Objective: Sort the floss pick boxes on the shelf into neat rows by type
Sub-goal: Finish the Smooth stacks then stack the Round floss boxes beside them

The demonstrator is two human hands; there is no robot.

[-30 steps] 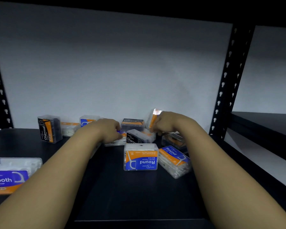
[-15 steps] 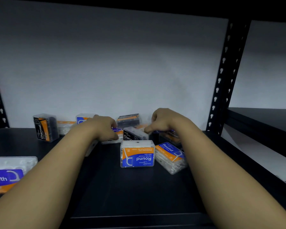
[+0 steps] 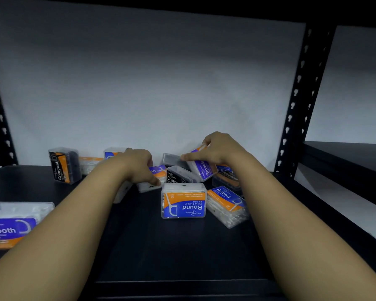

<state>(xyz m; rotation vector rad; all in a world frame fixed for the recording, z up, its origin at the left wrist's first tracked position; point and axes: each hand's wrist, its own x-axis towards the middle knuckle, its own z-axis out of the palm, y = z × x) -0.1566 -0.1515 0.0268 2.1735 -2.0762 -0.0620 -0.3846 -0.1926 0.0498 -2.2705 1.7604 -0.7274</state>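
One Smooth box (image 3: 202,168) tilted on end, right hand (image 3: 220,148) gripping

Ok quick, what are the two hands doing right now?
Left hand: fingers curled on a Smooth box lying on the shelf.
Right hand: holding a purple Smooth box, tilted up.

Both forearms stretched over a dark shelf (image 3: 182,246) toward a jumble of floss pick boxes at 12 o'clock. Right hand (image 3: 220,148) gripping a tilted Smooth box (image 3: 202,168); left hand (image 3: 137,166) curled over a clear box (image 3: 149,185). Round box (image 3: 183,202) upside down at centre, second Round box (image 3: 227,205) touching it at 3 o'clock. Charcoal box (image 3: 62,165) upright at 10 o'clock; large Smooth box (image 3: 13,227) at 8 o'clock.
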